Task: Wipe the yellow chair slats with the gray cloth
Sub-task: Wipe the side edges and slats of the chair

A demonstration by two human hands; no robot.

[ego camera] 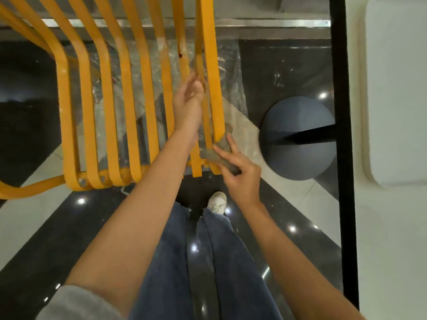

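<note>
Person standing on glossy dark floor (69, 232), blue jeans (208, 262) and white shoe (217, 202) showing nearest the camera. Right hand (240, 176) is pressing the gray cloth (219, 151) against the lower end of the rightmost yellow chair slats (215, 88), grip curled on the cloth with two fingers sticking out straighter. Left hand (188, 105) is reaching farther up, fingers wrapping a slat just beside it, blurred. Round dark table base (298, 137) sitting right of the chair; white desk (392, 112) edge running along the right side.
</note>
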